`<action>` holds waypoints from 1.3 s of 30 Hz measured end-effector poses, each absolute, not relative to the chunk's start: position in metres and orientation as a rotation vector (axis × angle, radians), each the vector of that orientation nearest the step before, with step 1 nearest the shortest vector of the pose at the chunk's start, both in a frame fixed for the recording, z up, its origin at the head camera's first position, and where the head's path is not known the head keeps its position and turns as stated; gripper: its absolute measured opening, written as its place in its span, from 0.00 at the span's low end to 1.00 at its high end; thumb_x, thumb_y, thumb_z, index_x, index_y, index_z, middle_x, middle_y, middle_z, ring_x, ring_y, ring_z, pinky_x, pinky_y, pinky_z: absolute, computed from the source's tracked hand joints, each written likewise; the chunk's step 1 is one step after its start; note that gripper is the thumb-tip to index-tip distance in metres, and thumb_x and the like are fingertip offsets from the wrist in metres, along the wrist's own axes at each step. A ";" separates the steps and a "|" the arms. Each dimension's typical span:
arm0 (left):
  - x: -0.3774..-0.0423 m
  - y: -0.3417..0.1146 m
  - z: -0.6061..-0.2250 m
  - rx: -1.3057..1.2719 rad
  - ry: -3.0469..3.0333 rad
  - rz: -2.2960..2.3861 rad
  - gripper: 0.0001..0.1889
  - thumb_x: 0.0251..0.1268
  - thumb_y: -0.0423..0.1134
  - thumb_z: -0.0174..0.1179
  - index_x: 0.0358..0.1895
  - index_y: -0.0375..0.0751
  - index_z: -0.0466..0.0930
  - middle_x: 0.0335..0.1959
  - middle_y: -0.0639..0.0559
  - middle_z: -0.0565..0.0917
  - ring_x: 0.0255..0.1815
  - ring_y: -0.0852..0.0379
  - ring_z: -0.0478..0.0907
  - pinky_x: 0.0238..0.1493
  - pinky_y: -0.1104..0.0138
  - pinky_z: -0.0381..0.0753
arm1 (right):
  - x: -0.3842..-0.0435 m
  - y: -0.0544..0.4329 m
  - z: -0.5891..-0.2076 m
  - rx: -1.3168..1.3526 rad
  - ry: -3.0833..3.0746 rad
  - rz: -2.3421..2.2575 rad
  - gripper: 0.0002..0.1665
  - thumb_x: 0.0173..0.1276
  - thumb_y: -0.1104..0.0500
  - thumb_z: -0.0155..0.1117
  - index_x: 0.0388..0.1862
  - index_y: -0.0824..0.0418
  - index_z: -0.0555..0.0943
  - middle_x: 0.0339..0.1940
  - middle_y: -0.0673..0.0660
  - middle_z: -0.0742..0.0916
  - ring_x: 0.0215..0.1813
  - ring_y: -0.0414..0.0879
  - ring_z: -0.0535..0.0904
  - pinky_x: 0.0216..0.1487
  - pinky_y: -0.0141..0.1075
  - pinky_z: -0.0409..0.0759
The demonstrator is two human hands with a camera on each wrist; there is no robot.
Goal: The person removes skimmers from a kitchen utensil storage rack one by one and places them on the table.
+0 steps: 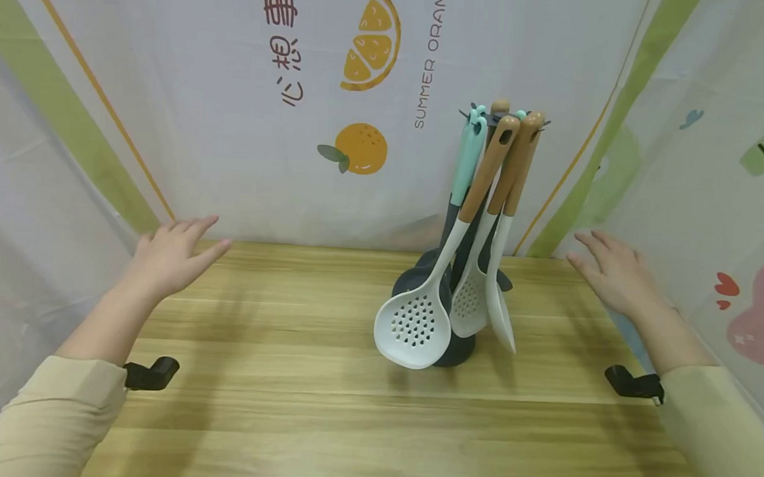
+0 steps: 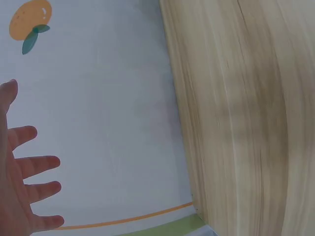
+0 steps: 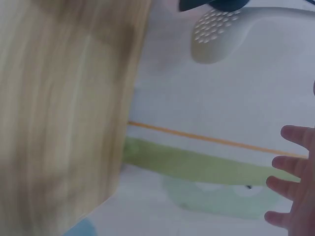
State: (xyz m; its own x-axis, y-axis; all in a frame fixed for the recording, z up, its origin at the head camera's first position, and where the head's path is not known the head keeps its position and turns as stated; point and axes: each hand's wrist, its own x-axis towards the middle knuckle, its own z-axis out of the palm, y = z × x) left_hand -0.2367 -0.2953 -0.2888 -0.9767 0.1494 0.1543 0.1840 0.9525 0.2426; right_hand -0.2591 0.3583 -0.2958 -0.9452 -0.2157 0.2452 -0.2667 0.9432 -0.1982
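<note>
My left hand [image 1: 173, 254] hovers over the far left of the table with its fingers spread and nothing in it; its fingers [image 2: 39, 167] also show in the left wrist view. Over the far right side, my right hand [image 1: 620, 274] is raised with fingers extended, holding nothing. Between them, nearer the right hand, a dark rack [image 1: 457, 350] carries several hanging utensils. A white skimmer [image 1: 413, 329] with a brown handle faces the front. Beside it hang a smaller slotted white utensil [image 1: 470, 306] and another white utensil [image 1: 500, 318] seen edge-on. Mint-handled utensils [image 1: 467, 164] hang behind, their dark heads partly hidden.
The wooden table [image 1: 272, 404] ends at a white printed curtain [image 1: 232, 154] along the back, with more curtain on both sides. A black wrist mount [image 1: 152, 374] sticks out from the left forearm, and a similar mount [image 1: 634, 383] from the right.
</note>
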 end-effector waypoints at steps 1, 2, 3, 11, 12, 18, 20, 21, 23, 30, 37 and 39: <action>-0.236 -0.294 -0.288 -0.265 -2.957 -0.390 0.41 0.71 0.66 0.36 0.75 0.38 0.50 0.69 0.28 0.57 0.67 0.25 0.49 0.56 0.28 0.43 | -0.258 0.356 -0.292 0.375 -2.851 0.354 0.38 0.77 0.40 0.37 0.73 0.67 0.58 0.70 0.76 0.58 0.69 0.75 0.50 0.59 0.72 0.43; -0.235 -0.291 -0.287 -0.272 -2.940 -0.393 0.40 0.71 0.66 0.36 0.74 0.38 0.53 0.69 0.28 0.59 0.67 0.26 0.51 0.56 0.29 0.45 | -0.257 0.353 -0.288 0.386 -2.825 0.365 0.37 0.78 0.41 0.37 0.72 0.68 0.60 0.70 0.76 0.60 0.68 0.75 0.51 0.60 0.72 0.44; -0.234 -0.289 -0.286 -0.281 -2.925 -0.397 0.40 0.72 0.65 0.36 0.73 0.37 0.55 0.68 0.28 0.61 0.66 0.26 0.53 0.57 0.30 0.47 | -0.255 0.351 -0.284 0.400 -2.800 0.375 0.36 0.78 0.42 0.38 0.71 0.68 0.61 0.69 0.76 0.61 0.68 0.75 0.52 0.60 0.71 0.45; -0.227 -0.264 -0.277 -0.343 -2.777 -0.454 0.33 0.73 0.60 0.40 0.66 0.36 0.68 0.60 0.31 0.73 0.59 0.30 0.68 0.55 0.37 0.62 | -0.248 0.331 -0.257 0.495 -2.656 0.489 0.32 0.79 0.46 0.38 0.68 0.69 0.65 0.71 0.72 0.62 0.69 0.72 0.53 0.65 0.65 0.47; -0.226 -0.261 -0.277 -0.349 -2.764 -0.464 0.33 0.73 0.60 0.40 0.65 0.36 0.69 0.60 0.31 0.73 0.58 0.31 0.68 0.55 0.38 0.63 | -0.248 0.329 -0.254 0.507 -2.639 0.506 0.32 0.79 0.47 0.38 0.68 0.69 0.65 0.71 0.72 0.63 0.70 0.71 0.53 0.66 0.64 0.47; -0.221 -0.243 -0.273 -0.390 -2.671 -0.509 0.29 0.74 0.58 0.43 0.61 0.37 0.75 0.56 0.37 0.78 0.55 0.35 0.73 0.53 0.42 0.68 | -0.242 0.315 -0.236 0.565 -2.526 0.617 0.30 0.79 0.48 0.40 0.68 0.68 0.66 0.70 0.70 0.66 0.71 0.67 0.54 0.67 0.62 0.47; -0.220 -0.236 -0.272 -0.409 -2.633 -0.520 0.27 0.74 0.56 0.44 0.59 0.38 0.76 0.54 0.39 0.80 0.53 0.36 0.75 0.52 0.43 0.69 | -0.241 0.311 -0.230 0.585 -2.488 0.659 0.29 0.79 0.49 0.40 0.68 0.67 0.66 0.69 0.69 0.66 0.71 0.66 0.54 0.68 0.61 0.46; -0.220 -0.233 -0.272 -0.421 -2.618 -0.527 0.26 0.74 0.55 0.45 0.58 0.38 0.77 0.53 0.40 0.81 0.52 0.37 0.76 0.51 0.44 0.70 | -0.240 0.308 -0.227 0.598 -2.469 0.679 0.29 0.79 0.49 0.41 0.68 0.67 0.66 0.69 0.69 0.66 0.71 0.66 0.55 0.68 0.60 0.46; -0.219 -0.226 -0.272 -0.448 -2.587 -0.540 0.24 0.74 0.53 0.46 0.57 0.38 0.78 0.50 0.41 0.82 0.49 0.38 0.77 0.49 0.44 0.72 | -0.238 0.305 -0.221 0.614 -2.435 0.724 0.28 0.79 0.50 0.41 0.69 0.65 0.66 0.69 0.68 0.67 0.71 0.65 0.55 0.69 0.60 0.46; -0.217 -0.203 -0.275 -0.532 -2.518 -0.556 0.19 0.73 0.48 0.50 0.52 0.38 0.81 0.42 0.42 0.85 0.31 0.46 0.81 0.39 0.48 0.76 | -0.235 0.291 -0.206 0.653 -2.322 0.833 0.24 0.79 0.54 0.42 0.68 0.60 0.69 0.68 0.62 0.71 0.70 0.54 0.61 0.70 0.49 0.51; -0.215 -0.181 -0.275 -0.586 -2.466 -0.562 0.16 0.71 0.46 0.53 0.50 0.40 0.83 0.38 0.45 0.86 0.23 0.51 0.81 0.31 0.54 0.77 | -0.232 0.281 -0.192 0.651 -2.251 0.863 0.22 0.78 0.56 0.43 0.67 0.56 0.72 0.63 0.57 0.75 0.62 0.45 0.69 0.61 0.36 0.61; -0.215 -0.176 -0.275 -0.599 -2.449 -0.568 0.16 0.70 0.46 0.54 0.50 0.40 0.83 0.37 0.47 0.86 0.22 0.53 0.80 0.30 0.55 0.77 | -0.232 0.279 -0.188 0.657 -2.244 0.870 0.22 0.78 0.56 0.42 0.67 0.55 0.72 0.63 0.55 0.75 0.62 0.40 0.69 0.58 0.32 0.61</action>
State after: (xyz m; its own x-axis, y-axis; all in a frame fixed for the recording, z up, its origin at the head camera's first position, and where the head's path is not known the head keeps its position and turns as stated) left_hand -0.2153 -0.1756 -0.2752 -0.7494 0.2895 0.5955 0.5222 0.8113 0.2628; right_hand -0.2321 0.2786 -0.1877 -0.6732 -0.2157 0.7073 -0.6361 0.6566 -0.4052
